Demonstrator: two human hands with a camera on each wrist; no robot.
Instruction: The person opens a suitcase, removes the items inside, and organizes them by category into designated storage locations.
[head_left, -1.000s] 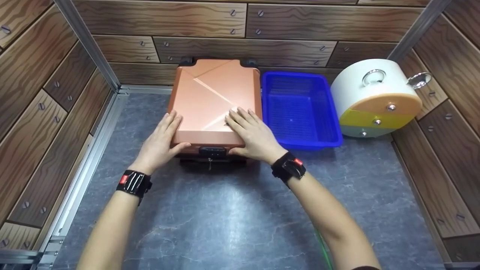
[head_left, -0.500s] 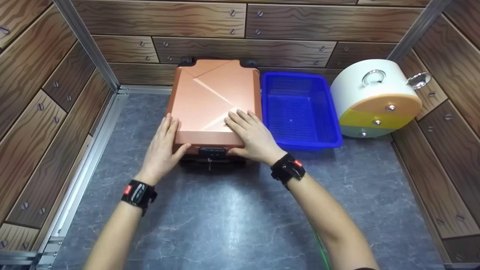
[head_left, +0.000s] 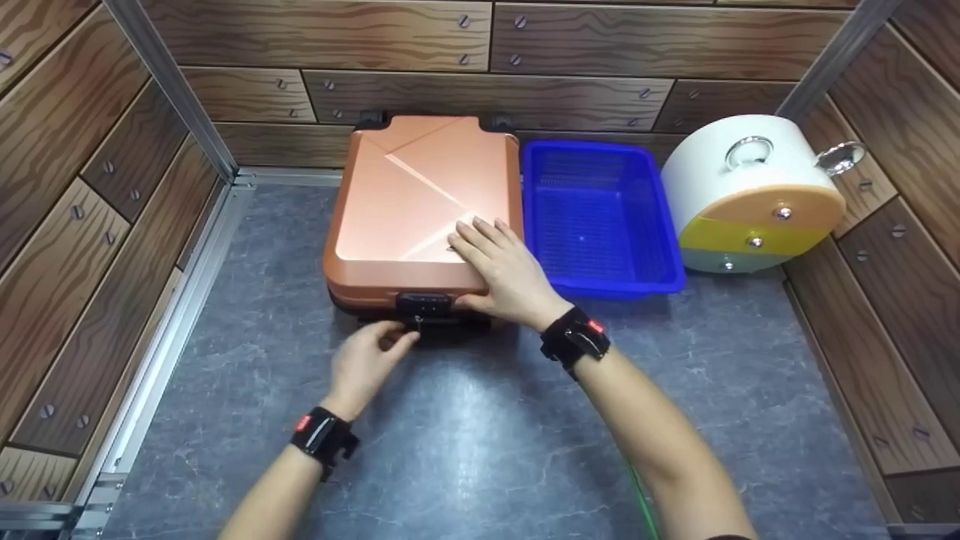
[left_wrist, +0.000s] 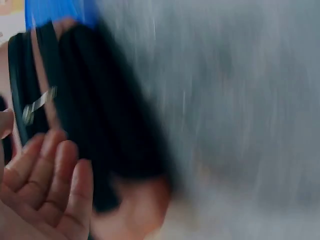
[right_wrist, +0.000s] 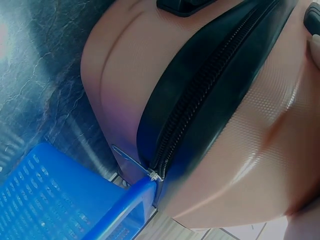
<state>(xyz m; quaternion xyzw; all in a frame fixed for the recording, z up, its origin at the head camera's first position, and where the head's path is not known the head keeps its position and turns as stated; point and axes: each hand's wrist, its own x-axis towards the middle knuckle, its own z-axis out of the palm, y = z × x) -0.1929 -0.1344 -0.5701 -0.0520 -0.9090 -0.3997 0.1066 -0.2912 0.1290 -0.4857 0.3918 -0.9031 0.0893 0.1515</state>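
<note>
A rose-gold hard-shell suitcase (head_left: pixel 427 195) lies flat, its black combination lock (head_left: pixel 424 303) facing me. Below the lock hangs a small metal zipper pull (head_left: pixel 418 324). My left hand (head_left: pixel 364 367) is in front of the suitcase, thumb and forefinger tips close beside the pull. The left wrist view shows the zipper pull (left_wrist: pixel 39 105) a little beyond my bent, loose fingers (left_wrist: pixel 60 165). My right hand (head_left: pixel 510 277) rests spread on the lid's near right corner, thumb at the front edge. In the right wrist view, a black zipper (right_wrist: pixel 205 85) runs along the suitcase side.
A blue plastic basket (head_left: pixel 679 281) stands against the suitcase's right side. Farther right is a white rounded drawer box (head_left: pixel 720 150) with orange, yellow and green fronts. Wood-patterned walls (head_left: pixel 405 37) enclose the grey marbled floor (head_left: pixel 480 442) on three sides.
My left hand has left the suitcase's left edge and moved right and toward me, to the zipper pull below the lock. My right hand stays on the lid.
</note>
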